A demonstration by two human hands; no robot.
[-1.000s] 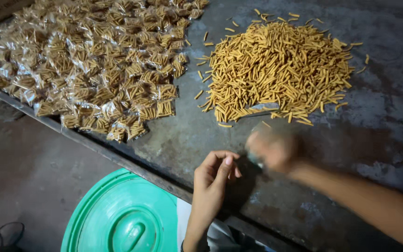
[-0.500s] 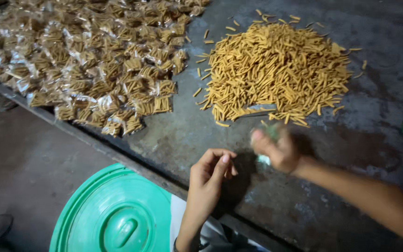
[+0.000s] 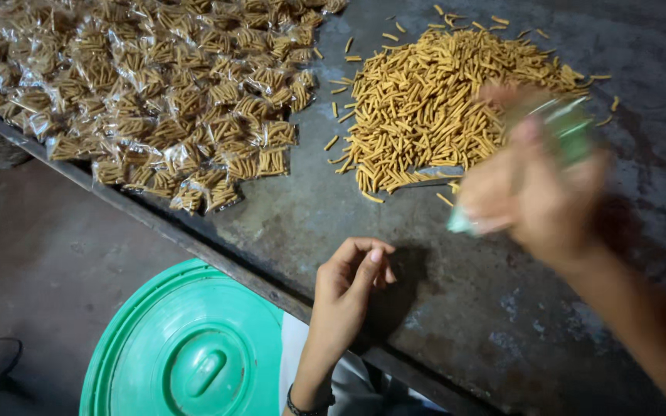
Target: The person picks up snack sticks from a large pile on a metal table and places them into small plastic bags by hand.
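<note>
Here the desk (image 3: 287,223) is dark, mottled metal. Right hand (image 3: 533,181), blurred, grips a greenish clear packet (image 3: 568,131) beside the loose snack-stick heap (image 3: 433,108). Left hand (image 3: 352,281) rests loosely curled, empty. Filled packets (image 3: 156,92) lie beyond it; green lid (image 3: 186,350) below.

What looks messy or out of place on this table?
A few loose snack sticks lie scattered apart from the main pile, some near the filled packets. The dark table looks worn and blotchy. Nothing else stands out.
</note>
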